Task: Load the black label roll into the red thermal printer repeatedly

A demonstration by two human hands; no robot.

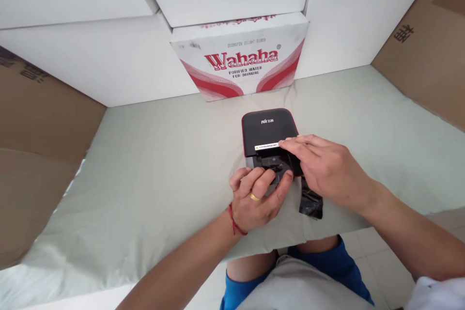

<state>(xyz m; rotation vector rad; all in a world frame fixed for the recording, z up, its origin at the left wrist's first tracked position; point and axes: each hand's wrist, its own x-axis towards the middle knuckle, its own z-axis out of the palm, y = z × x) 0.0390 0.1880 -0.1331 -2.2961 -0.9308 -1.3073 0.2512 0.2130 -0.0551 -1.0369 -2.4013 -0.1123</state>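
A flat black case (267, 127) with rounded corners and a thin red edge lies on the cloth. It has a white logo and a white warning label (266, 146) near its lower end. Shiny black plastic film (278, 161) covers part of the end nearest me, and a loose black strip (311, 199) hangs at its right. My left hand (257, 196), wearing a gold ring and a red string bracelet, has its fingers curled at that near end, pinching the film. My right hand (325, 164) grips the case's right side, fingers over the label's end; its thumb is hidden.
A pale green cloth (152, 179) covers the table. Behind the case stands a red-and-white Wahaha water carton (250, 60), with white boxes (90, 63) stacked around it. Brown cardboard stands at the left (39, 145) and right (425, 43). The table's front edge is close to my legs.
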